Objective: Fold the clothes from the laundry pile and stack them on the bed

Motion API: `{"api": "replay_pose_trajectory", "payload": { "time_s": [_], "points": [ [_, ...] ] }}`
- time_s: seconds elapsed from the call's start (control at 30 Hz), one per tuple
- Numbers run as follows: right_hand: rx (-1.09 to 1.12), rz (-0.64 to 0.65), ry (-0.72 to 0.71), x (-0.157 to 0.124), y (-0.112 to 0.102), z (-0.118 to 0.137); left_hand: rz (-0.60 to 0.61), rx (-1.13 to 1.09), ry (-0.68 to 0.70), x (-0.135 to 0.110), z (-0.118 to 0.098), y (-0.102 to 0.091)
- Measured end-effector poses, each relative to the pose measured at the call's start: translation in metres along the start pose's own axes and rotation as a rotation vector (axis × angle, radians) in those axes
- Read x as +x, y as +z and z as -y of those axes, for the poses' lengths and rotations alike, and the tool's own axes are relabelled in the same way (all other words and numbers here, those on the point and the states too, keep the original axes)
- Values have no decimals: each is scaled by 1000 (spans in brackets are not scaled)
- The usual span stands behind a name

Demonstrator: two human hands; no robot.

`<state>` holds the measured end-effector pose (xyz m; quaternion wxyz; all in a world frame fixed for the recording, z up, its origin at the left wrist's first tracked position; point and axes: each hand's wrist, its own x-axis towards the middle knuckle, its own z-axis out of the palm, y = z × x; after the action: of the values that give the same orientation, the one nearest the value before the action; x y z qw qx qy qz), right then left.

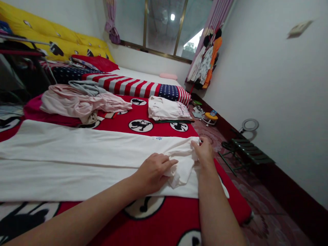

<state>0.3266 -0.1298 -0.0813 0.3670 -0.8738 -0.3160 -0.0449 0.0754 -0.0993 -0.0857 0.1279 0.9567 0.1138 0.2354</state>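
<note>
A long white garment, probably a shirt, lies spread across the red blanket. A crease runs along its length, and a small blue mark shows near its far edge. Bunched, wrinkled cloth sits at its right end, between my hands. My left hand rests on this bunched part, its thumb and forefinger closed on the fabric. At the far right corner, my right hand pinches the garment's edge, with some fingertips hidden behind the cloth.
Folded clothes lie beyond the garment, and a loose heap of pink and grey clothes is at the left. A dark folding stool and a ring light stand right of the red blanket. Clothes hang by the window.
</note>
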Motion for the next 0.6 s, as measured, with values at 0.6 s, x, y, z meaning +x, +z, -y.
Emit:
{"api": "replay_pose_trajectory", "payload": {
  "time_s": [0.6],
  "points": [
    [255, -124, -50, 8, 15, -8, 78, -701, -365, -1, 7, -30]
  ]
}}
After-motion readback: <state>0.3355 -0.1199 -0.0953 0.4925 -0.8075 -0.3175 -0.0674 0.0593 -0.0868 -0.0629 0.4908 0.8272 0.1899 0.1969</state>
